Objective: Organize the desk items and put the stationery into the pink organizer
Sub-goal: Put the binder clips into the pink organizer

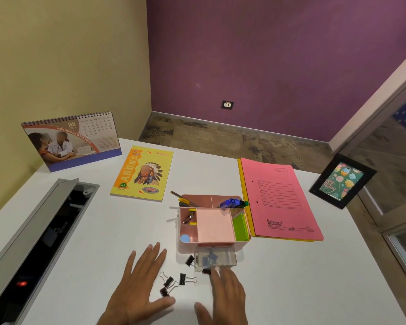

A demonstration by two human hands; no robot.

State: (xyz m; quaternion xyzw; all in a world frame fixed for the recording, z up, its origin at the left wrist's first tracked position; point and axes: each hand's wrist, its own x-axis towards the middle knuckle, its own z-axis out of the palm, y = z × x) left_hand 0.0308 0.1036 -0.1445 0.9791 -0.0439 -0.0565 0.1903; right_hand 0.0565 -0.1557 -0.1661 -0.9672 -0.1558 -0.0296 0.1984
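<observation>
The left hand (140,286) lies flat on the white desk (80,231) with its fingers straight and spread, holding nothing. The right hand (223,299) reaches forward beside it, fingers extended; its fingertips are blurred at the front lip of a clear drawer (217,258), so whether they pinch a clip there cannot be told. Between the two hands lie three black binder clips (174,281) close together, a fourth (189,260) sits just ahead of them against the drawer's left corner, and a fifth (206,271) lies at the right fingertips; more clips show dimly inside the drawer, too blurred to count. The drawer is pulled out from the pink organizer (215,227), which stands just beyond the right hand. Its left compartments hold a stapler (189,216) and one blue round item (185,238), its middle tray is bare pink, its right slot holds green and yellow sticky notes (240,227), and its back section carries blue markers (231,203) and pencils (184,200). Beyond the left hand lies one yellow notebook (143,173), and farther off one desk calendar (72,140) stands upright. To the right of the organizer, touching it, lies one pink folder (279,200) on a yellow one, and one black picture frame (342,181) leans beyond it. Left of the left hand runs an open grey cable tray (45,221).
</observation>
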